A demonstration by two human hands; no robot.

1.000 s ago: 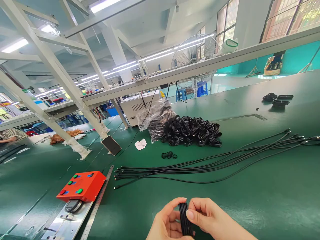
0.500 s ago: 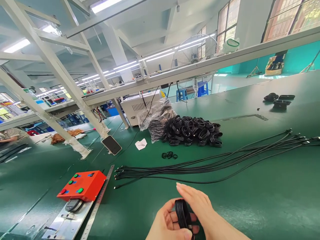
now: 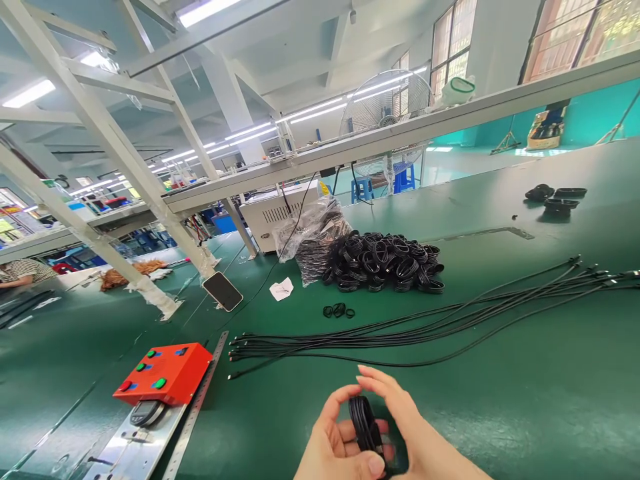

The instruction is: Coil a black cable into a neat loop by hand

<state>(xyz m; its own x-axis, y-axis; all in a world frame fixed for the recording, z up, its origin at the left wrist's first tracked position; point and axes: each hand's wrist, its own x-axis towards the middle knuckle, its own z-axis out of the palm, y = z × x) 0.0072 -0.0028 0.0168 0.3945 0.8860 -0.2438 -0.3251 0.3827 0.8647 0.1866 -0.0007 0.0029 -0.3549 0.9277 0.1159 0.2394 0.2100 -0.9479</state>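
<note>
Nearest, over the smooth, glossy green worktop, the left hand grips a coiled black cable, its thumb pressed on the near end and its fingers wrapped behind. The right hand arches along the coil's right side with fingers extended and loosely spread, its fingertips close to the left index finger; whether it touches the coil I cannot tell. The step in hand looks like keeping a wound cable in shape: its turns lie side by side in a narrow, rubbery oval. The next move, I judge, calls for steady pressure from the left thumb so that the springy turns stay aligned. To the left stand a boxy red control unit with round green and red buttons, a shiny metal plate and a long, flat steel ruler. Farther out, uncoiled cables stretch rightward in a thin, matt black bundle with metal-tipped ends. Beyond them lie small black rings, creased white paper and a tangled heap of oval coils, beside a crinkled clear plastic bag. A vented, pale metal cabinet stands farthest back behind the bag.
</note>
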